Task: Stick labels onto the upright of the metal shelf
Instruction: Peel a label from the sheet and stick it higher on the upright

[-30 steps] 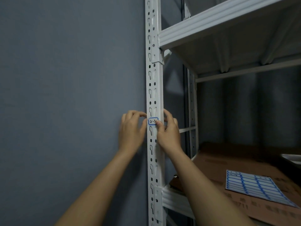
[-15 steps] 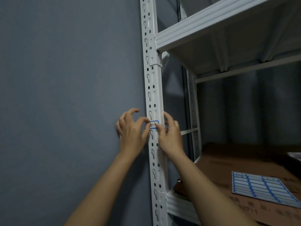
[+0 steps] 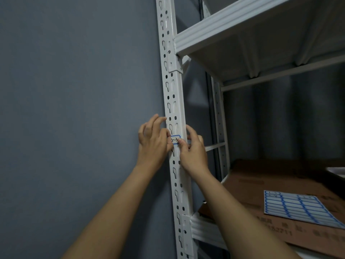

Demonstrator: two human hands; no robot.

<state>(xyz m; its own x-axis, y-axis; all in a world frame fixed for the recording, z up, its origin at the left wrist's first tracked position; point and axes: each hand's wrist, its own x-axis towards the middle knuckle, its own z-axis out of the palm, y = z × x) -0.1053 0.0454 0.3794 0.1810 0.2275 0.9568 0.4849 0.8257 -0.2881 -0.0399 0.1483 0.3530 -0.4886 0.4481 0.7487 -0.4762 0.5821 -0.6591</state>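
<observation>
Label: a small white sticker with a blue border [image 3: 175, 139], handwritten marks on it, lies on the front face of the upright, between the two hands and level with their thumbs
Upright: white perforated metal post [image 3: 172, 94] of the shelf, running top to bottom just left of centre, close against a grey wall [image 3: 74, 90]
Left hand: the left hand [image 3: 152, 144] comes in from the wall side; its thumb lies over the left end of the label, pressing it to the post, and hides that edge
Left fingers: curled, the fingertips [image 3: 160, 119] bent toward the post's left edge just above the label; they close on nothing that shows apart from the thumb's press
Right hand: the right hand [image 3: 193, 154] reaches from the shelf side; its thumb tip sits on the lower right corner of the label
Right fingers: the forefinger [image 3: 191, 130] rests along the right edge of the post just above the label, the other fingers are curled round behind the post, so the hand grips the upright with the label under the thumb
Upper shelf: white ribbed shelf [image 3: 242, 21] joins the post above the hands
Lower shelf: brown cardboard [image 3: 280, 184] lies on it
Label sheet: a sheet of blue-bordered blank labels [image 3: 296, 208] lies flat on the cardboard, well apart from both hands
</observation>
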